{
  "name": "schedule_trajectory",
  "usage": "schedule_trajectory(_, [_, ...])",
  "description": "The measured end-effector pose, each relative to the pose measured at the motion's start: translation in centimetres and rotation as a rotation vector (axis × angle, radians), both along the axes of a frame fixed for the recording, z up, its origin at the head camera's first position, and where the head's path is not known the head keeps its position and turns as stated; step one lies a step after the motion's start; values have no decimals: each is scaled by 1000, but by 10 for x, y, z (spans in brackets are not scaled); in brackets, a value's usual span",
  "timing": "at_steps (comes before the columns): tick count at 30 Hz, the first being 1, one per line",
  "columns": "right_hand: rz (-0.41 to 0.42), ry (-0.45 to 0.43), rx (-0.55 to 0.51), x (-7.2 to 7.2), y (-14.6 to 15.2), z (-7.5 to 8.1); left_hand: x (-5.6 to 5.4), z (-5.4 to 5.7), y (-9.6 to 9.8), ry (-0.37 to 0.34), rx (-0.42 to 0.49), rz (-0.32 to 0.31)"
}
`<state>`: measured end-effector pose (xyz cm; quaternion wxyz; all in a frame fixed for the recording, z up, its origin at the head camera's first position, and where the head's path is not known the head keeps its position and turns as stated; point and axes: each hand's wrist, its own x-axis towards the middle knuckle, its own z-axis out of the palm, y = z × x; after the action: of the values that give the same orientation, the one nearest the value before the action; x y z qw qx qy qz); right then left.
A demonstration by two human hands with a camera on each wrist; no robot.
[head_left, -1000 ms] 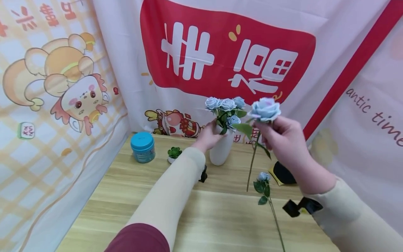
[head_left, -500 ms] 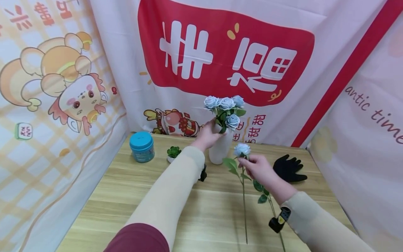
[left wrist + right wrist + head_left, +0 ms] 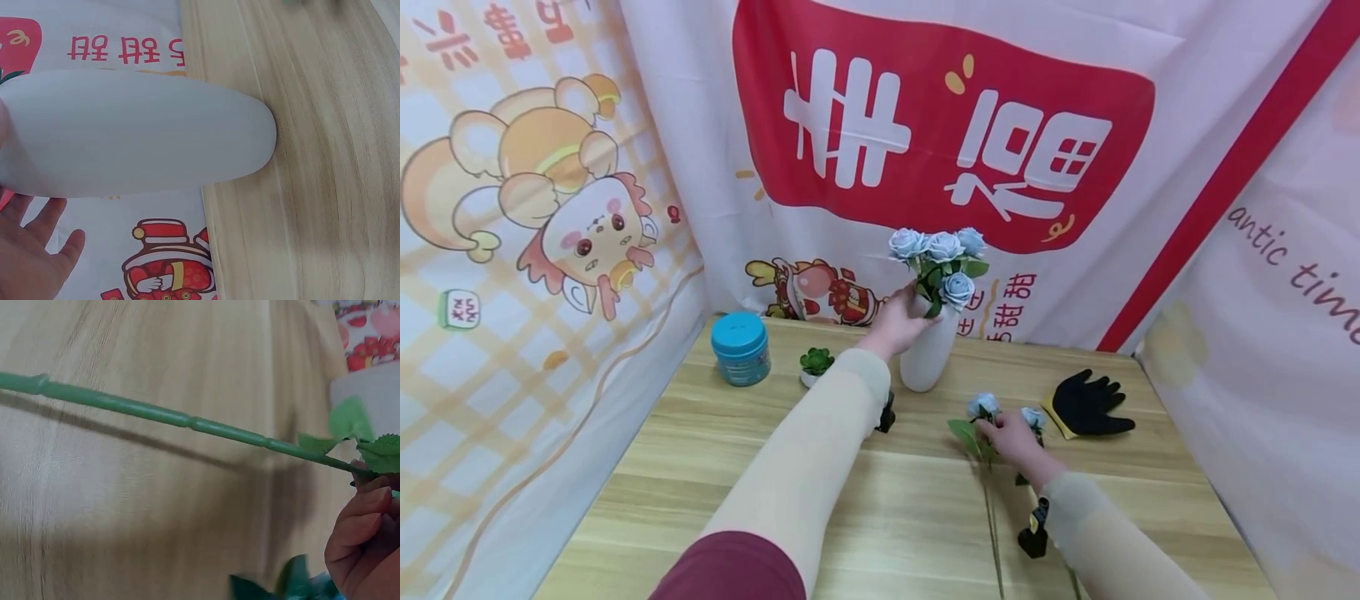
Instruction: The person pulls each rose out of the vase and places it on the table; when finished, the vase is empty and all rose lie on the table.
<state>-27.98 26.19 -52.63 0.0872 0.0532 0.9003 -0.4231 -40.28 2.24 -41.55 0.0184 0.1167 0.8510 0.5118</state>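
Observation:
A tall white vase (image 3: 923,362) stands at the back of the table with several pale blue artificial roses (image 3: 943,247) in it. My left hand (image 3: 897,323) grips it near the rim; in the left wrist view its smooth body (image 3: 144,134) crosses the picture. My right hand (image 3: 1017,442) pinches a single blue rose (image 3: 982,406) just below the bloom, low over the table. Its green stem (image 3: 156,414) runs away from the fingers in the right wrist view, apart from its shadow. Partly behind the right hand lies another blue rose (image 3: 1032,417).
A black work glove (image 3: 1090,406) with a yellow cuff lies at the right. Left of the vase are a small potted succulent (image 3: 816,362) and a blue-lidded jar (image 3: 741,348). Printed cloth (image 3: 820,125) hangs behind the wooden table (image 3: 887,525).
My right hand has brought its rose down from beside the vase toward the table, close to the lying rose. The glove has come into full view. My left hand stays on the vase.

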Motion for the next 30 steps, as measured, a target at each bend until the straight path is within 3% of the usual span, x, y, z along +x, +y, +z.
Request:
schedule_trajectory(7, [-58, 26, 2, -6, 5, -32, 1, -2, 0, -9, 12, 9])
schedule_trajectory(14, [-105, 41, 61, 1, 4, -34, -1, -2, 3, -4, -10, 19])
schedule_trajectory(19, [-193, 56, 29, 3, 5, -21, -2, -1, 5, -13, -27, 26])
schedule_trajectory(23, [-254, 109, 14, -9, 4, -3, -2, -2, 5, -13, -22, 27])
schedule_trajectory(30, [-194, 166, -98, -42, -12, 58, 0, -2, 3, -7, -11, 18])
